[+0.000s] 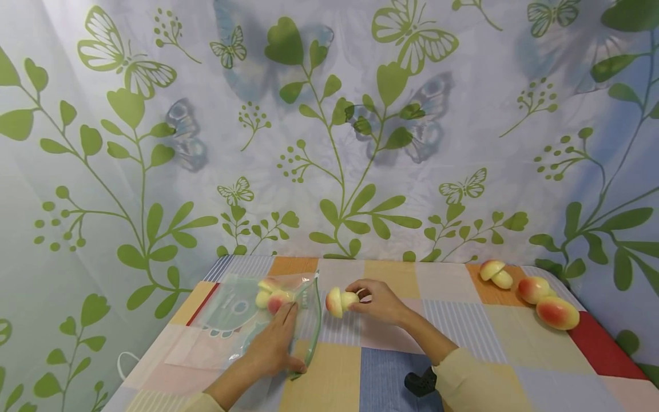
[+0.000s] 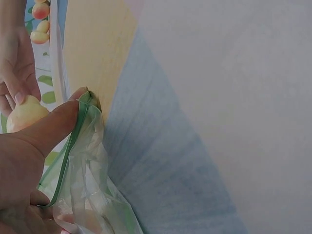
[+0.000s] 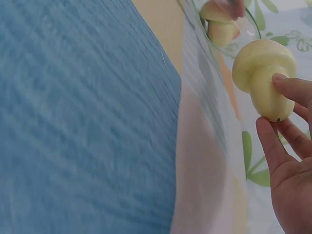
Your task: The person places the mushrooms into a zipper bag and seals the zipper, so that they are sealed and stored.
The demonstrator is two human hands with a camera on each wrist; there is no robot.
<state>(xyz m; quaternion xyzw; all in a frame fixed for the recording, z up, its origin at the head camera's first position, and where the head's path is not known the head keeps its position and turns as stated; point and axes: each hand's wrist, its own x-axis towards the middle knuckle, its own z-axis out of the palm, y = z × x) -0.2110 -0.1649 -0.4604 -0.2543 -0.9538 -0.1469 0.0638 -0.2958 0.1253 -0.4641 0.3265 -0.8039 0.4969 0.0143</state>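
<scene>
We see a right hand (image 1: pixel 380 301) pinching a toy mushroom (image 1: pixel 338 302) by its stem, with thumb and fingertips bent onto it. The mushroom's cap, pale yellow with a red blush on one side, points toward a clear zip bag (image 1: pixel 206 349), and the whole toy is outside the bag, just to the right of its green-edged mouth. In the right wrist view we make out a small dark mark at the base of the stem.

The left hand (image 1: pixel 275 343) lies on the bag with its fingers extended and its thumb spread out to the near corner of the green edge. Inside the bag, by those fingertips, we find yellow-and-red toy pieces (image 1: pixel 277 298); we cannot tell how many.

At the far right of the desk (image 1: pixel 329 372), on its patchwork cloth, we count a pale mushroom (image 1: pixel 495 274), a redder one (image 1: pixel 535 290) and a rounded yellow-and-red toy (image 1: pixel 558 313). A black object (image 1: pixel 421 382) shows beside the right sleeve (image 1: pixel 476 380). Behind it all hangs a curtain (image 1: pixel 329 166) printed with green leaves and butterflies.
</scene>
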